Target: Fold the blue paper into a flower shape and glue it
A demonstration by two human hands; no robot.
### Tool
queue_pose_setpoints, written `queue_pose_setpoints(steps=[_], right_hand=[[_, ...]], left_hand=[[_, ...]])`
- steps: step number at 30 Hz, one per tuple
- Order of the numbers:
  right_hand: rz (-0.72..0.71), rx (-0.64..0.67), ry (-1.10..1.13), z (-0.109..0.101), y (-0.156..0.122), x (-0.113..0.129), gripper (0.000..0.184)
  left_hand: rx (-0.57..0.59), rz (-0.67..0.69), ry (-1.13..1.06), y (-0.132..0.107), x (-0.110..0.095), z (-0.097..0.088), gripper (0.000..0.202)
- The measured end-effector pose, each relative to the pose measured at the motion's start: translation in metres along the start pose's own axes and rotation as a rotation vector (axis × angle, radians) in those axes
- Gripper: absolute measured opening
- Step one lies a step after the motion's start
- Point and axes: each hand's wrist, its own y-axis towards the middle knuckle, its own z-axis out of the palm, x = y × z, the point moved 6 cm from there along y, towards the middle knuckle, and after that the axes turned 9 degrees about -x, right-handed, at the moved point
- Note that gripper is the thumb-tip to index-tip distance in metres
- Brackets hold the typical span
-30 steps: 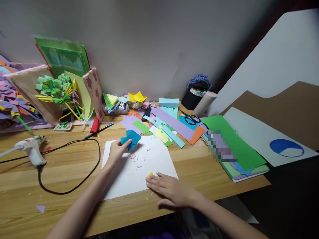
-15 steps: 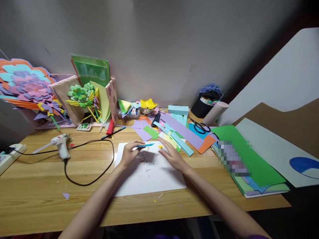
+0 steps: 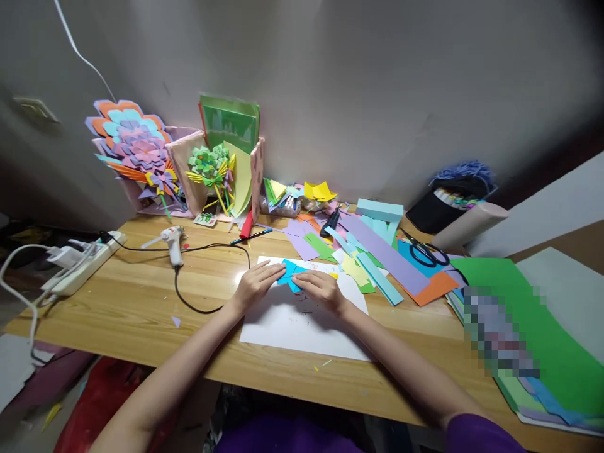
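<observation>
A piece of folded blue paper [image 3: 289, 267] is held between both hands just above a white sheet [image 3: 278, 324]. My left hand [image 3: 256, 284] pinches its left side, fingers pressed together. On the right side, my right hand [image 3: 321, 289] grips it, the fingertips covering part of the paper. Crease lines show on its face. A small yellow paper piece [image 3: 334, 275] peeks out beside the right knuckles. Dark and reddish marks or bits dot the white sheet below the hands.
Left of the hands lie a glue gun [image 3: 174, 245] with its black cord and a power strip [image 3: 89, 267]. Paper scraps [image 3: 377, 251], black scissors [image 3: 427, 253] and a stack of coloured paper [image 3: 542, 314] are to the right. Paper flowers [image 3: 141, 148] stand at the back left.
The right hand has come in and now grips the blue paper, which was in the left hand alone. The paper now shows its broad face. The camera view has shifted left.
</observation>
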Motion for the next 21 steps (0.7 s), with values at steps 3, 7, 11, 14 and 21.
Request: queue_pose_setpoints(steps=[3, 7, 11, 14, 21], right_hand=[[-0.056, 0.038, 0.004, 0.008, 0.001, 0.003, 0.023], [-0.073, 0.158, 0.023, 0.023, 0.0, 0.006, 0.027], [-0.001, 0.313, 0.079, 0.032, -0.007, 0.006, 0.033], [0.058, 0.429, 0.148, 0.03, -0.016, 0.004, 0.049], [0.158, 0.499, 0.202, 0.019, -0.028, -0.001, 0.048]], left_hand=[[0.097, 0.01, -0.01, -0.004, 0.007, 0.0, 0.029], [0.218, 0.135, 0.146, -0.007, 0.015, 0.01, 0.03], [0.335, 0.278, 0.381, -0.013, 0.016, 0.022, 0.034], [0.41, 0.276, 0.481, -0.021, 0.012, 0.023, 0.046], [0.431, 0.149, 0.498, -0.036, -0.001, 0.021, 0.054]])
